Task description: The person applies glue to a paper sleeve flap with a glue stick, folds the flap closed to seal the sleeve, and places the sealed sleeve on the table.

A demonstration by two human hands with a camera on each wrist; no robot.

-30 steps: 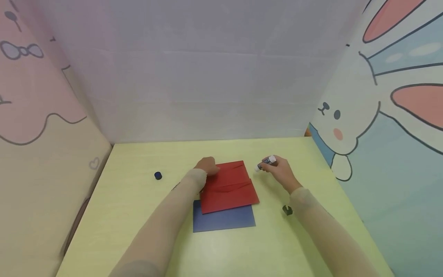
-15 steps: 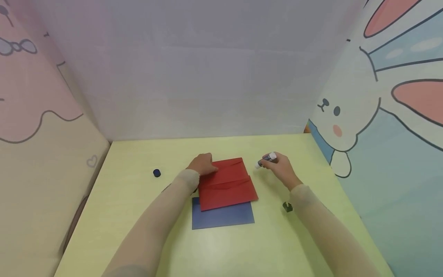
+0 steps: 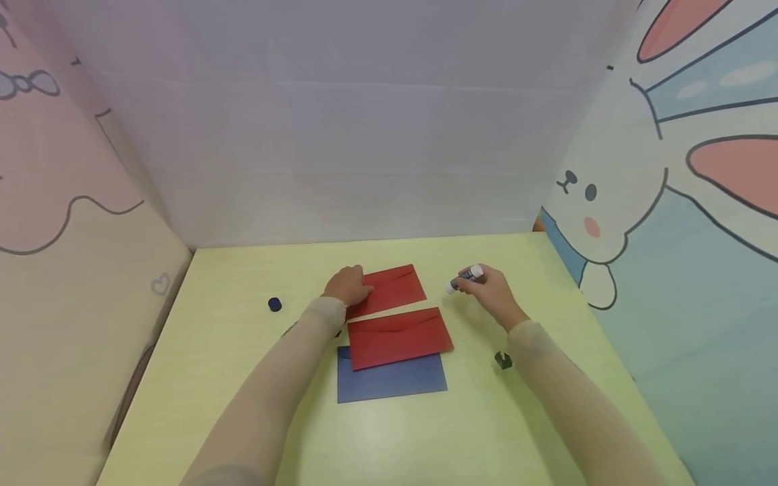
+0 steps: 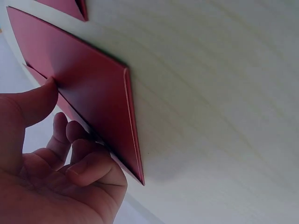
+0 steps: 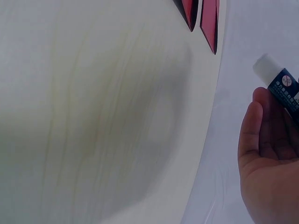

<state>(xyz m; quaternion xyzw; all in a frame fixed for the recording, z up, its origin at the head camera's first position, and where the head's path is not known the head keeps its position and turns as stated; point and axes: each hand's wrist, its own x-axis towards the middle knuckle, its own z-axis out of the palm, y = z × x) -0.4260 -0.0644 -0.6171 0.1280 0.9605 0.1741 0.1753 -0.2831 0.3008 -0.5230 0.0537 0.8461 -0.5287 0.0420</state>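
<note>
My left hand [image 3: 348, 286] pinches the left end of the far red envelope [image 3: 395, 287]. In the left wrist view the thumb [image 4: 39, 102] lies on that envelope's face and the curled fingers [image 4: 88, 158] are at its edge. Nearer to me, a second red envelope [image 3: 401, 339] overlaps a blue envelope [image 3: 392, 383], hiding its upper part. A narrow strip of table separates the two red envelopes. To their right, my right hand [image 3: 495, 295] holds a glue stick [image 3: 467, 275], tilted, its white end down-left, above the table. In the right wrist view the glue stick [image 5: 285, 88] is partly cut off.
A small dark blue cap [image 3: 275, 304] stands on the pale yellow table [image 3: 237, 378] at left. Beside my right forearm lies a small dark object [image 3: 503, 360] with a notch. A plain light sheet [image 3: 365, 135] hangs behind the table; patterned cloths flank it.
My left hand has drawn the far red envelope away from the near one, up and left, opening a gap between them. The right hand keeps the glue stick in nearly the same place.
</note>
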